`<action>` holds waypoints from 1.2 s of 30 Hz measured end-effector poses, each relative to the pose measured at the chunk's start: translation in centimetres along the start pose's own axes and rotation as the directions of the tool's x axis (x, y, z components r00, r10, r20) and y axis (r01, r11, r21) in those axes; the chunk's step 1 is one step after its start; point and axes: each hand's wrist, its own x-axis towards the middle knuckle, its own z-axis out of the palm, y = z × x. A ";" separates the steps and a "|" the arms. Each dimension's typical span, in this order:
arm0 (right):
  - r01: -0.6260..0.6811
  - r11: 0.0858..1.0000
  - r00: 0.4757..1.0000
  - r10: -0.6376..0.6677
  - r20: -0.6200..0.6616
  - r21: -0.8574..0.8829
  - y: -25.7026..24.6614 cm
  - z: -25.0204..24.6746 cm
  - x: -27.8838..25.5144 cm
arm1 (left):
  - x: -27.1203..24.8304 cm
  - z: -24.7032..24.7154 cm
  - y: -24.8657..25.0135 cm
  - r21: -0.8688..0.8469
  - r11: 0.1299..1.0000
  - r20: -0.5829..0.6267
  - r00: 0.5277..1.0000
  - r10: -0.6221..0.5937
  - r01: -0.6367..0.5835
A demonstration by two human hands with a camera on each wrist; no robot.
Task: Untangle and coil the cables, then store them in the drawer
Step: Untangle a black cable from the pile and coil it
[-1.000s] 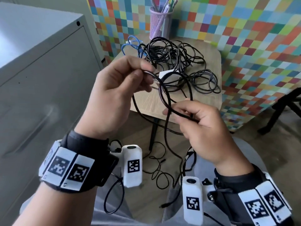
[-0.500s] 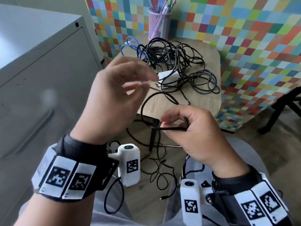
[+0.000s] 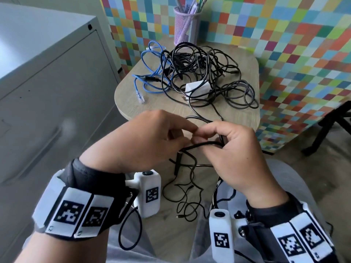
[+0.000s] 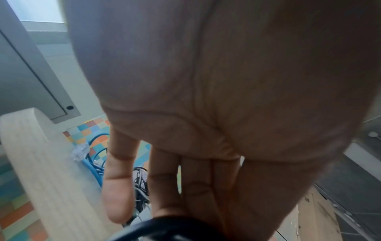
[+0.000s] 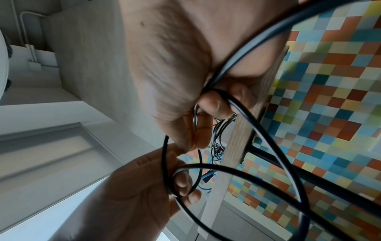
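Two hands meet just in front of the near edge of the small wooden table (image 3: 131,103), fingertips almost touching. The right hand (image 3: 239,154) has its fingers and thumb curled round loops of a thin black cable (image 3: 205,143); in the right wrist view the strand runs through the crook of its fingers. The left hand (image 3: 144,143) has its fingers bent toward the same cable, and the right wrist view shows a loop lying across its fingertips (image 5: 183,179), so it grips the cable too. In the left wrist view the palm fills most of the picture and the fingers look fairly straight. From the hands the cable drops in loose bends toward the floor, its plug end lying between the person's knees.

On the table top, a tangle of black cables (image 3: 207,73) covers the middle and the far right part, with a white power adapter (image 3: 197,88) in its midst. A blue network cable (image 3: 150,73) lies toward the left edge, touching the tangle. A mesh pen holder (image 3: 185,27) stands at the far edge. A grey metal cabinet (image 3: 47,76) stands left of the table, and a multicoloured checked wall (image 3: 294,44) rises behind it.
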 end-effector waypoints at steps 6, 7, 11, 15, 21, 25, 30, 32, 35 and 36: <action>0.043 0.999 0.999 -0.043 0.014 0.032 -0.1 -0.3 0.1 | 0.1 -0.4 -0.9 -0.225 0.964 -0.148 0.983 0.107 -0.139; 0.050 0.998 0.998 -0.052 0.044 0.045 -0.2 -0.4 0.1 | 0.2 -0.3 -0.9 -0.270 0.949 -0.226 0.969 0.098 -0.160; -0.021 0.984 0.964 -0.027 0.265 0.176 -0.8 -0.6 -0.1 | 0.8 -0.5 -1.0 -0.488 0.826 -0.587 0.807 -0.071 -0.282; -0.021 1.000 0.960 0.021 0.281 0.000 -0.3 -0.2 -0.3 | 0.9 -1.2 -1.5 -0.453 0.825 -0.739 0.659 -0.136 -0.338; 0.055 0.985 0.984 -0.027 0.174 -0.161 -0.3 -0.9 -0.2 | -0.5 -2.1 -1.2 -0.365 0.904 -0.483 0.875 0.019 -0.221; 0.045 0.973 0.986 -0.006 0.168 -0.226 -0.4 -0.7 -0.3 | -1.3 -2.5 -0.8 -0.402 0.890 -0.352 0.934 0.066 -0.215; 0.103 0.972 0.994 -0.094 0.053 -0.210 -0.8 -0.5 -0.3 | -0.6 -1.0 -0.8 -0.055 0.998 -0.098 0.995 0.022 -0.027; 0.139 0.968 0.990 -0.140 0.010 -0.211 -0.8 -0.4 -0.3 | -0.1 0.0 -0.6 0.068 0.998 -0.029 1.000 0.004 -0.002; 0.102 0.974 0.995 -0.104 0.003 -0.203 -0.5 -0.5 -0.2 | 0.0 -0.1 -0.6 -0.019 0.999 -0.155 0.988 0.027 -0.030; 0.074 0.978 0.997 -0.074 0.007 -0.197 -0.3 -0.6 -0.2 | 0.0 -0.3 -0.5 -0.140 0.988 -0.223 0.974 0.036 -0.068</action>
